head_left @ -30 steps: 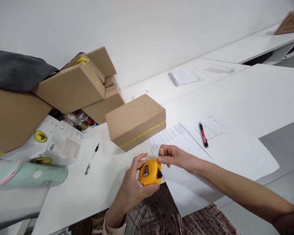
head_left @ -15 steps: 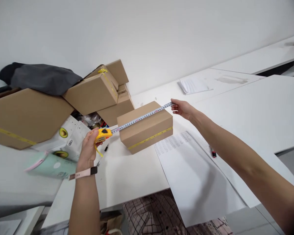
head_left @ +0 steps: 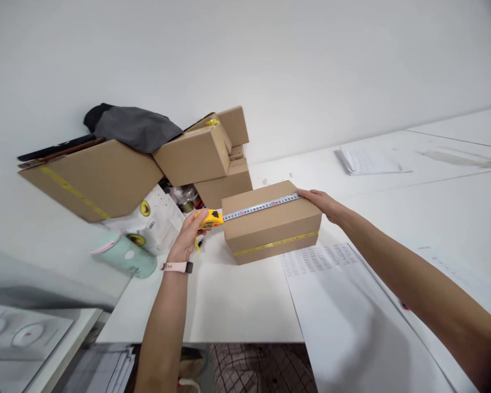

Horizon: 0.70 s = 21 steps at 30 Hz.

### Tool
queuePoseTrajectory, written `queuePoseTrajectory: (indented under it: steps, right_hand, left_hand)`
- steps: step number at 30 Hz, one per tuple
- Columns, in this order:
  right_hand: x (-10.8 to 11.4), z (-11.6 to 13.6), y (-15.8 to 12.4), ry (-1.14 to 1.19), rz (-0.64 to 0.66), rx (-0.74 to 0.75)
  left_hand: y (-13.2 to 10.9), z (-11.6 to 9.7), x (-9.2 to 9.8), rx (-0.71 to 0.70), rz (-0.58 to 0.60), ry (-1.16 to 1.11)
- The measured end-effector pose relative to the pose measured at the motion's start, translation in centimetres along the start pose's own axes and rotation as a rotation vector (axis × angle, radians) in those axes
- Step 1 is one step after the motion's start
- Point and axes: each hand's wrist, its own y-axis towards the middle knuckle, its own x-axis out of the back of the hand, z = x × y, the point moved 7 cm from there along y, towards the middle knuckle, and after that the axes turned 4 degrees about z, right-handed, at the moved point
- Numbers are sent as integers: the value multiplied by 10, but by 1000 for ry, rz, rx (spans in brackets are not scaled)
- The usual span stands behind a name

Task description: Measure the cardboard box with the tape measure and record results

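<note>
Tape measure (head_left: 262, 207) across box (head_left: 274, 232) top, stacked boxes (head_left: 213, 158) behind, printed sheet (head_left: 331, 284) in front

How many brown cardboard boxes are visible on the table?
5: the measured box, a large box at left, and three piled between: tilted box, lower box, rear box. Others may be hidden.

Bright, even indoor light with soft shadows under the forearms on the white surface (head_left: 237, 305). Wide-angle lens bends the edges; lower left corner is blurred.
</note>
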Motion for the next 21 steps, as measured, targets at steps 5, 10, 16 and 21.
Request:
queuePoseTrajectory:
  steps: [5,10,16,21]
  right_hand:
    - [2,-3,2,-46,-35,-30]
    - [8,7,-1,-145,-121,-5]
    - [12,25,2,-471,-227,70]
    - [18,39,4,-227,-225,204]
  left_hand:
    - [4,5,3,28,34,11]
    - [4,5,3,19,61,30]
    - [0,0,1,-24,38,82]
    - [-43,-24,-6,-60,73,142]
